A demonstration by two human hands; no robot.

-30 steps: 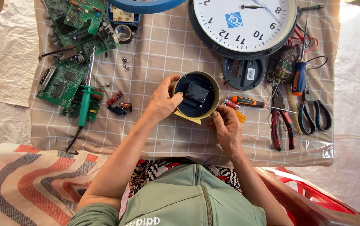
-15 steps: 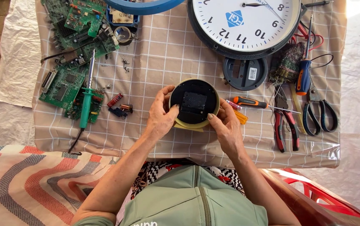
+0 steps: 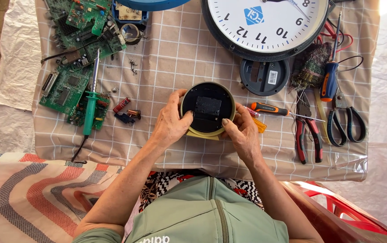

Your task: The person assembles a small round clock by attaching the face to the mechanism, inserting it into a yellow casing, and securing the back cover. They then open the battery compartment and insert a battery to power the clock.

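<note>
A small round clock [image 3: 208,109] with a cream rim lies face down, showing its black back and a square mechanism in the middle. My left hand [image 3: 170,123] grips its left edge, thumb on the back. My right hand [image 3: 243,132] holds its lower right edge, fingers curled under the rim. A yellow piece [image 3: 259,125] pokes out beside my right hand.
A large white wall clock [image 3: 265,24] lies at the top. A round grey cover [image 3: 264,76], orange-handled screwdriver [image 3: 270,109], red pliers [image 3: 307,135], scissors [image 3: 346,126] and blue screwdriver [image 3: 330,81] sit to the right. Green circuit boards [image 3: 67,87] and a green soldering iron [image 3: 90,105] lie on the left.
Both hands closed in around the small clock and shifted it slightly. My right hand moved from below it up onto its right edge.
</note>
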